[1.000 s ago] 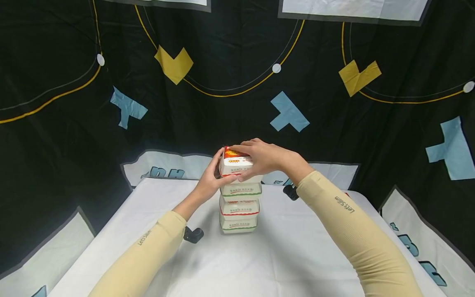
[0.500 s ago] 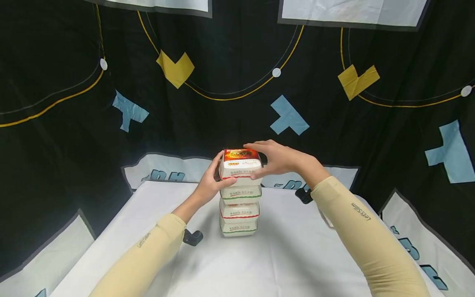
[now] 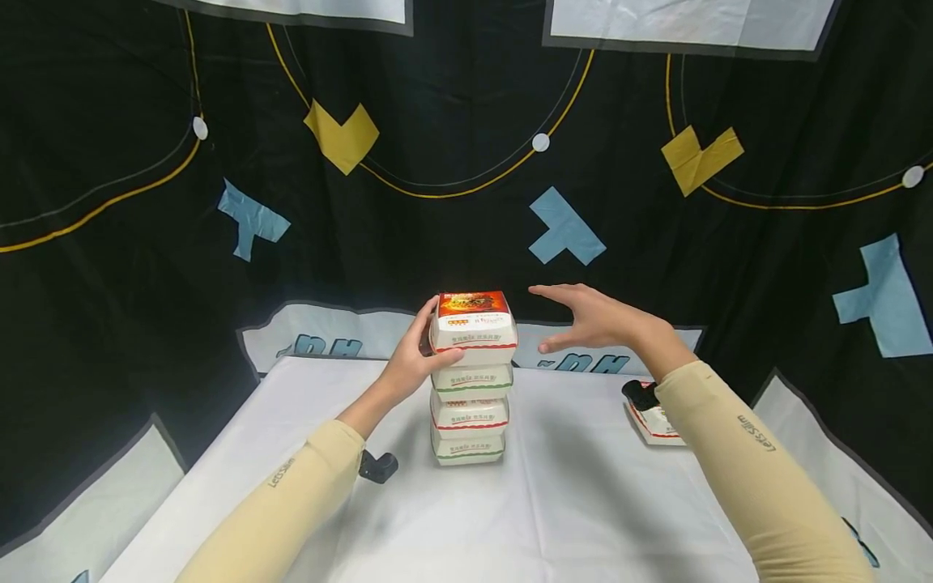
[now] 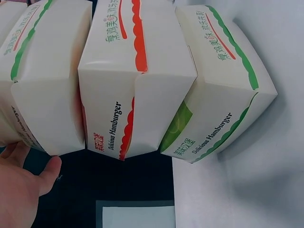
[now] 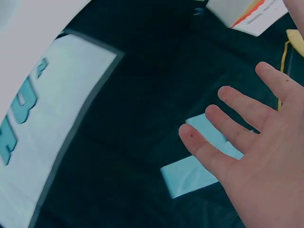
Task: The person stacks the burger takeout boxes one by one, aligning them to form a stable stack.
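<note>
Several white hamburger boxes stand in one stack mid-table, with red-trimmed and green-trimmed boxes alternating. The top hamburger box [image 3: 475, 334] has a red burger picture on its lid and sits on a green-trimmed box [image 3: 472, 380]. My left hand [image 3: 408, 356] holds the top box by its left side, thumb across the front corner. In the left wrist view, the lower red-trimmed box [image 4: 114, 118] fills the middle, and my left hand is at the lower left. To the right of the stack, apart from it, my right hand [image 3: 605, 320] is spread and holds nothing.
A red-and-white hamburger box [image 3: 659, 429] lies on the right of the white table [image 3: 583, 518], partly covered by my right forearm and its black wrist camera [image 3: 641, 395]. Behind the table hangs a black cloth [image 3: 437, 243] with coloured tape.
My right hand has come off the top box and moved right, away from the stack. The lid picture and the box at the right now show. My left hand stays on the top box.
</note>
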A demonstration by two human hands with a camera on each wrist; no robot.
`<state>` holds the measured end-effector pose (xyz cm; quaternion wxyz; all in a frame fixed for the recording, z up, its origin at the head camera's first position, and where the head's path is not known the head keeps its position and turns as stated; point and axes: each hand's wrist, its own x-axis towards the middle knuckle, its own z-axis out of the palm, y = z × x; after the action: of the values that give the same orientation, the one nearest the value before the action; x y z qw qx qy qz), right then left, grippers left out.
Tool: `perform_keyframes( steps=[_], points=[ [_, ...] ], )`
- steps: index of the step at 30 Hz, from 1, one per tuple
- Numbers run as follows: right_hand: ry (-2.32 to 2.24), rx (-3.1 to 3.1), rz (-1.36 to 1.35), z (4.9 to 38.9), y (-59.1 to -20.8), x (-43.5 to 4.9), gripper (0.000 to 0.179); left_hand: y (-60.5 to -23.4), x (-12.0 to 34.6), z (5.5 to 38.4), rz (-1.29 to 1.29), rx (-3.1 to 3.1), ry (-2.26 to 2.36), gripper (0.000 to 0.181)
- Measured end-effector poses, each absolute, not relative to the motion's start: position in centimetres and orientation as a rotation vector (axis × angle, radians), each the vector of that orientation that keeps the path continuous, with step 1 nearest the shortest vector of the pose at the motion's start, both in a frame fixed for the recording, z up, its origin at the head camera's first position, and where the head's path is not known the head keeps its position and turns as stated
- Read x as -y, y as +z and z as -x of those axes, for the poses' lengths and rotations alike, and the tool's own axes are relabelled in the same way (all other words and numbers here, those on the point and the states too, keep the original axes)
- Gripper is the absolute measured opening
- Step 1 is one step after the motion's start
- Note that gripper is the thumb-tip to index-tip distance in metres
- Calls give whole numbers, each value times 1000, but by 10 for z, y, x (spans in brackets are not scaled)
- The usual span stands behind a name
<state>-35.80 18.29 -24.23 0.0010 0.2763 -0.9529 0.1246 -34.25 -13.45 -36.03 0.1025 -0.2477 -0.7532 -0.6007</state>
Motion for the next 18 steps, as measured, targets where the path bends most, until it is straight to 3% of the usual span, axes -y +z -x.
perform_keyframes(
  steps=[18],
  points=[
    [427,3071,-651,377,-290,-257,103,-359,134,341,704,2226,-1779,92]
  ],
)
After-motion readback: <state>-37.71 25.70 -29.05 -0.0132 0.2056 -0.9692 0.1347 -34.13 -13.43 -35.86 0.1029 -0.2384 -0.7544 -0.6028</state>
